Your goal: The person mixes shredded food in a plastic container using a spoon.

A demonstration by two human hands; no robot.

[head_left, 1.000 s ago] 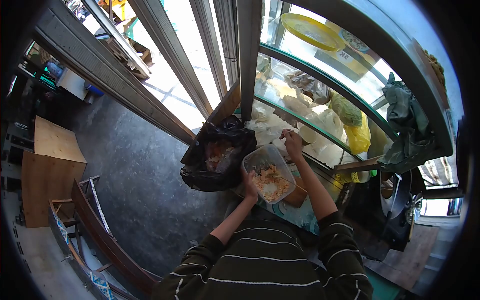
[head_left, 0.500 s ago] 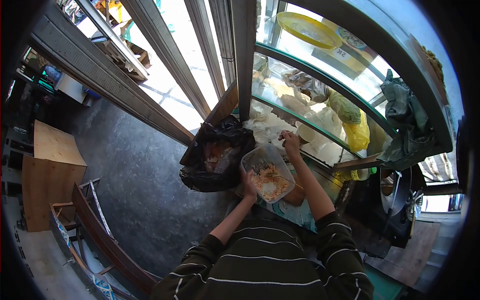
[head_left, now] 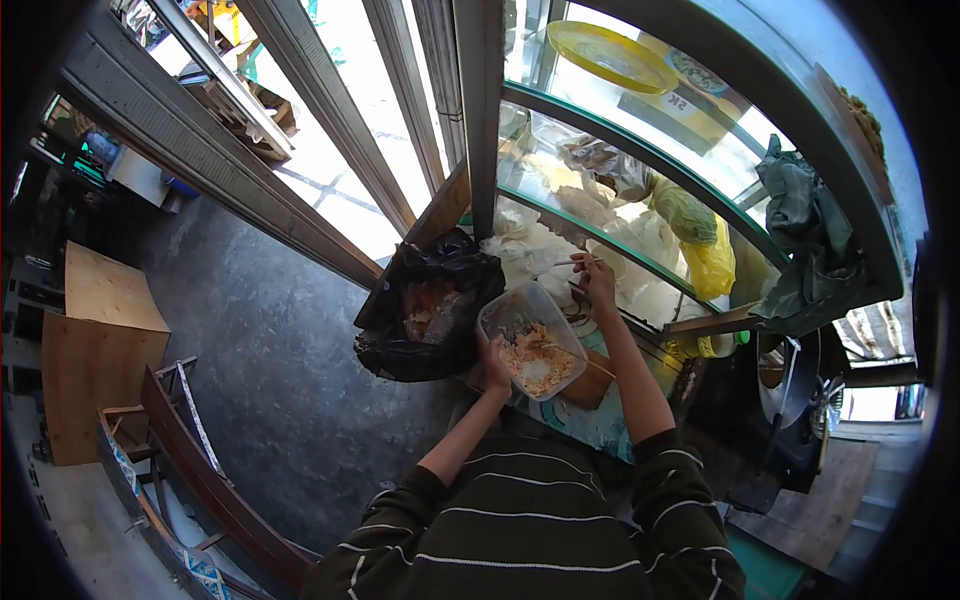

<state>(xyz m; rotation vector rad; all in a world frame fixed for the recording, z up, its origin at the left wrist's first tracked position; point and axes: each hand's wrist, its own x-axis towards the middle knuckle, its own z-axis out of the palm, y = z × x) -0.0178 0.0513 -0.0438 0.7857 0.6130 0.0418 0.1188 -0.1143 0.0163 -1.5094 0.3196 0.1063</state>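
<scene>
A clear plastic tub (head_left: 532,340) with an orange and white shredded food mix (head_left: 540,362) is tilted in front of my body. My left hand (head_left: 495,368) grips its left edge. A thin utensil rests in the mix. Above and right of the tub, the closed fingers of my right hand (head_left: 594,278) pinch the end of a thin spoon-like utensil (head_left: 560,264), which points left. Left of the tub sits a black plastic bag (head_left: 435,345), open at the top, with reddish and pale scraps inside. A pale cup (head_left: 608,262) stands behind my right hand, partly hidden.
A glass case (head_left: 640,240) holds bags, with a green one and a yellow bag (head_left: 706,262) at its right. A yellow tray (head_left: 612,57) lies above. Brown wood (head_left: 588,384) is beside the tub. A wooden box (head_left: 110,345) and a bench (head_left: 215,480) stand left; dark cookware (head_left: 790,400) stands right.
My right hand has moved slightly right and down, and the thin utensil in it now shows clearly, pointing left. My left hand still holds the tub. The whole view has shifted slightly.
</scene>
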